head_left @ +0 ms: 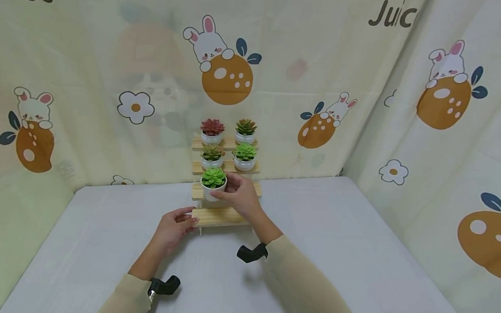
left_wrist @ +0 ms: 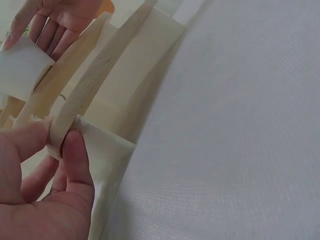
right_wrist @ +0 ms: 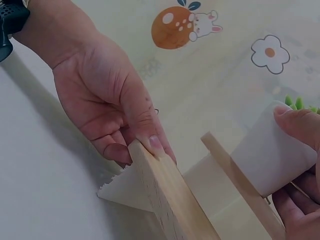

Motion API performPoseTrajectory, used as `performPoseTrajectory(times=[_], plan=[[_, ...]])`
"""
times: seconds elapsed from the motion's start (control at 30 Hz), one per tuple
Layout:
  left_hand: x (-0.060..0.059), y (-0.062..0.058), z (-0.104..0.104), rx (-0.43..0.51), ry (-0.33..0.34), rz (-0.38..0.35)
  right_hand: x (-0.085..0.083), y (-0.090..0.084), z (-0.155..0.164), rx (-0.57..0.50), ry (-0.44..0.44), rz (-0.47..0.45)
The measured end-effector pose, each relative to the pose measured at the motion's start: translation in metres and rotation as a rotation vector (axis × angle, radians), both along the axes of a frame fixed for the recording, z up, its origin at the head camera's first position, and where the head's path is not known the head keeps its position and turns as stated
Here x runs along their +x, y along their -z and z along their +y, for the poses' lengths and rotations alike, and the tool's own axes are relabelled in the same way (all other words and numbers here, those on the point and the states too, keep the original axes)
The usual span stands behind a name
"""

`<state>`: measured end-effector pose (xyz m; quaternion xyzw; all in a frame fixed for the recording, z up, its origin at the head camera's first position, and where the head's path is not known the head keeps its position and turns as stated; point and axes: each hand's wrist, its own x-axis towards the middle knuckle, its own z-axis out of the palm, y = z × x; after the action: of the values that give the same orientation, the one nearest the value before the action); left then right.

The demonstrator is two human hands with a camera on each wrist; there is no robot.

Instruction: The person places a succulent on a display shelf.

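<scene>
1. Fingers, right hand (head_left: 241,195): your fingers and thumb curl round the white pot of the bright green succulent (head_left: 214,183), gripping it. The pot sits on, or just above, the third step down of the wooden stand (head_left: 219,216); contact with the step cannot be told. The right wrist view shows your thumb (right_wrist: 295,120) pressed on the pot's white wall (right_wrist: 270,155), presumably to keep it upright.

2. Fingers, left hand (head_left: 174,229): thumb and forefinger pinch the left end of the lowest step. The left wrist view shows the thumb (left_wrist: 75,160) laid against the plank's end. Judged a bracing hold, so the light stand does not slide or tip while the pot is handled.

3. Stand: four pale wooden steps rising toward the back, standing on the table (head_left: 344,246) close to the rear curtain. Lowest step bears no pot.

4. Top step: red succulent (head_left: 212,130) at left, olive-tipped succulent (head_left: 246,130) at right, each in a white pot, apart from one another.

5. Second step: dull yellow-green succulent (head_left: 211,156) at left, green succulent (head_left: 245,156) at right, directly behind the pot you hold.

6. Third step: held pot at the left; the right place is hidden by your hand.

7. Surround: curtain (head_left: 357,75) printed with rabbits, oranges and flowers, hung on three sides.

8. Wrists: a black camera mount (head_left: 252,253) on each.
</scene>
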<state>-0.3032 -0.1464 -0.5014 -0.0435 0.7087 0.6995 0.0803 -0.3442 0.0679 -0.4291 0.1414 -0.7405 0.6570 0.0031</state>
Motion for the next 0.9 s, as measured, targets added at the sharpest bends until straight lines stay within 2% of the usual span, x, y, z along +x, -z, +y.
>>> performPoseTrajectory(times=[0.57,0.9], plan=[[-0.0014,-0.0046,-0.0005,-0.014,0.0,-0.002,-0.0018,0.0,0.0005,-0.032,-0.012,0.019],[-0.0003,-0.0022,0.0008,-0.019,0.001,-0.006,0.0022,-0.001,0.0015,-0.029,-0.005,0.014]])
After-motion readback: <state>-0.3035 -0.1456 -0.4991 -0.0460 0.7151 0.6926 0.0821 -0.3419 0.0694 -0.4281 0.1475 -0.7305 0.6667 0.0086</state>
